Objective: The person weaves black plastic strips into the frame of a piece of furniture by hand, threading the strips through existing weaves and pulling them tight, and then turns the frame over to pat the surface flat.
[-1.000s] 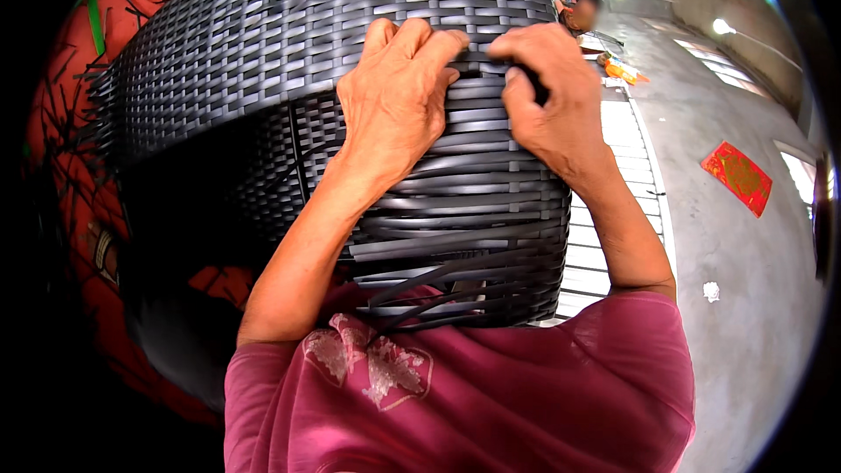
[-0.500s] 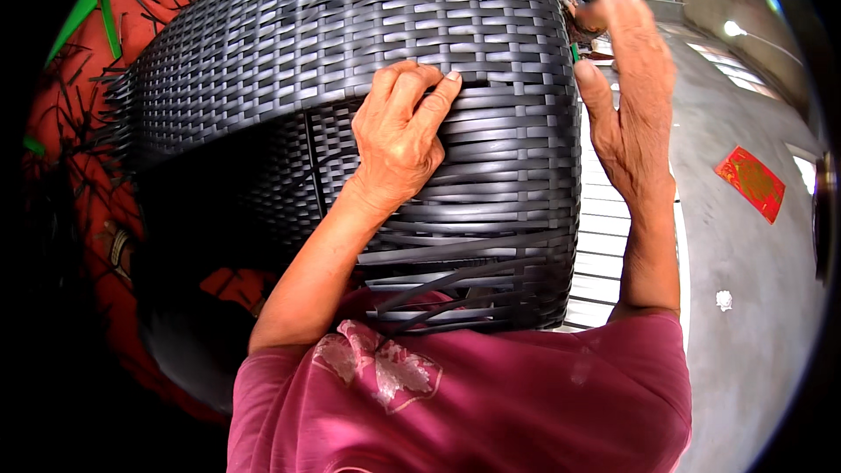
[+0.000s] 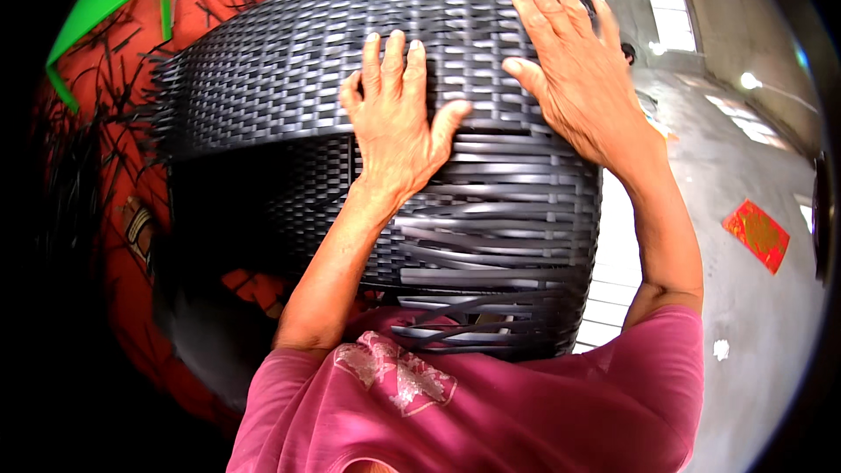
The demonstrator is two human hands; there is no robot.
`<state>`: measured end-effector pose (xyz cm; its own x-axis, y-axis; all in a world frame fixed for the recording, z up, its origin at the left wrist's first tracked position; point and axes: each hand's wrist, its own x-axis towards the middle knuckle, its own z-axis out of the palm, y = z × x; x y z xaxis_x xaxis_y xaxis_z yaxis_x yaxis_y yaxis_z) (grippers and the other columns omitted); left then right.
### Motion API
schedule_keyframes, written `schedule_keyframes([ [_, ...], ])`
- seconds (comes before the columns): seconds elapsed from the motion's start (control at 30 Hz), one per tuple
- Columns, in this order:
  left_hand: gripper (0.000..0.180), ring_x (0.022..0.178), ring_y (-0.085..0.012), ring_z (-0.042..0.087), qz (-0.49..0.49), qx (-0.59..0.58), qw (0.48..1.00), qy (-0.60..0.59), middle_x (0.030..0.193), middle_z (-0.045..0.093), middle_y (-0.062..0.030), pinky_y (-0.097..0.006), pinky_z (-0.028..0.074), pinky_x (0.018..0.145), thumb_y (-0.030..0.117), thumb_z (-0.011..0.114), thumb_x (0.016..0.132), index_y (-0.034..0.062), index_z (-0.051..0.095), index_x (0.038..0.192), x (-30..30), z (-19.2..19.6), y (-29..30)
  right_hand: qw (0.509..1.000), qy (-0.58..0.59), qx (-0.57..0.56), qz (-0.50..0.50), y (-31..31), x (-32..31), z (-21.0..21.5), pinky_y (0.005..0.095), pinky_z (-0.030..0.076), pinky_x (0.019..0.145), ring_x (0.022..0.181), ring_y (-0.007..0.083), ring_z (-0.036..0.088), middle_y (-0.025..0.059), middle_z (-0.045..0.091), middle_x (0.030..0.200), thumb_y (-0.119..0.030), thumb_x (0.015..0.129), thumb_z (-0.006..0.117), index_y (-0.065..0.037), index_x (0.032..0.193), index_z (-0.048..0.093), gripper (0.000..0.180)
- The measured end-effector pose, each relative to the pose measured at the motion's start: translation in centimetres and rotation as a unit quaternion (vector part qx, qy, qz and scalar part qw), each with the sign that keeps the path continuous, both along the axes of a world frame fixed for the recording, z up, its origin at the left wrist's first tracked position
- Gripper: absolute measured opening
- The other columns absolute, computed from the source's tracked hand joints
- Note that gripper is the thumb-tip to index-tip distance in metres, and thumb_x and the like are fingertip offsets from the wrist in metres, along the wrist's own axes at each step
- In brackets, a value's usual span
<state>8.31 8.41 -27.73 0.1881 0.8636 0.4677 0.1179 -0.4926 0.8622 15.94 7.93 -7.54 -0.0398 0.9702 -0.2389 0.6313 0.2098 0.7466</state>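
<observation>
A large curved piece of black woven wicker furniture [image 3: 289,52] stands right in front of me. Its upper band is tightly woven; lower on the right, loose flat black strips [image 3: 499,223] run sideways with gaps between them. My left hand [image 3: 392,123] lies on the woven band near its lower edge, fingers stretched and thumb spread out. On the upper right corner of the weave rests my right hand [image 3: 574,70], flat with the fingers apart. Neither hand holds anything. Inside, the piece is dark to the left of my left forearm.
At the upper left, a bright green angular piece [image 3: 109,9] stands over a red floor covering [image 3: 197,0] strewn with black strip ends. White slats [image 3: 613,254] show below my right arm. A red paper with a gold pattern [image 3: 758,236] is on the grey surface at right.
My left hand has opened from its curled hold on the band's edge and now lies flat. My right hand has come down from the air onto the weave's right corner.
</observation>
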Motion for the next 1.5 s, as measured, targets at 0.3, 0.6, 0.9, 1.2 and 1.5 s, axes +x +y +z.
schedule_keyframes([
  [0.3, 0.104, 0.136, -0.0381, 0.025, -0.107, -0.039, 0.983, 0.144, 0.143, 0.032, -0.0271, -0.058, 0.014, 0.108, 0.076, 0.041, 0.076, -0.0109, 0.038, 0.132, -0.1, -0.3, -0.1, 0.984, 0.068, -0.162, -0.024, 3.0, 4.9, -6.3, 0.0557, 0.013, 0.111, 0.140, 0.0255, 0.020, 0.0112, 0.029, 0.149, -0.041, 0.096, 0.039, -0.004, 0.139, 0.036, 0.057],
  [0.6, 0.053, 0.123, -0.0325, 0.045, -0.147, -0.102, 0.984, 0.010, 0.129, 0.053, -0.0177, -0.050, 0.028, 0.102, 0.044, 0.044, 0.093, 0.0011, 0.054, 0.122, -1.5, -0.9, 2.9, 0.981, 0.108, -0.162, 0.013, 2.5, 4.0, -5.7, 0.0594, 0.025, 0.104, 0.133, 0.0282, 0.034, 0.0123, 0.046, 0.137, -0.038, 0.094, 0.045, -0.002, 0.124, 0.052, 0.047],
  [0.9, 0.073, 0.138, -0.0352, 0.023, -0.117, -0.066, 0.980, 0.146, 0.145, 0.030, -0.0241, -0.052, 0.014, 0.111, 0.054, 0.036, 0.093, -0.0063, 0.037, 0.135, -0.5, -2.0, 2.4, 0.972, 0.211, 0.004, 0.098, 7.1, 2.6, -6.3, 0.0535, 0.029, 0.102, 0.130, 0.0292, 0.038, 0.0150, 0.045, 0.136, -0.032, 0.096, 0.042, -0.009, 0.133, 0.044, 0.043],
  [1.2, 0.079, 0.131, -0.0418, 0.029, -0.072, -0.080, 0.983, 0.152, 0.137, 0.037, -0.0308, -0.052, 0.017, 0.109, 0.056, 0.040, 0.091, -0.0134, 0.042, 0.128, -0.7, -2.6, 1.5, 0.998, -0.019, -0.054, 0.025, 11.5, 6.5, -15.2, 0.0664, 0.017, 0.104, 0.139, 0.0331, 0.019, 0.0104, 0.020, 0.152, -0.047, 0.096, 0.036, -0.019, 0.147, 0.022, 0.060],
  [1.5, 0.079, 0.134, -0.0403, 0.027, -0.090, -0.097, 0.976, 0.170, 0.140, 0.034, -0.0297, -0.054, 0.016, 0.109, 0.056, 0.039, 0.091, -0.0121, 0.040, 0.131, -1.5, -2.4, 1.5, 0.995, 0.089, -0.016, 0.038, 11.1, 4.3, -17.0, 0.0683, 0.017, 0.102, 0.138, 0.0335, 0.021, 0.0103, 0.022, 0.152, -0.047, 0.095, 0.037, -0.018, 0.146, 0.024, 0.060],
])
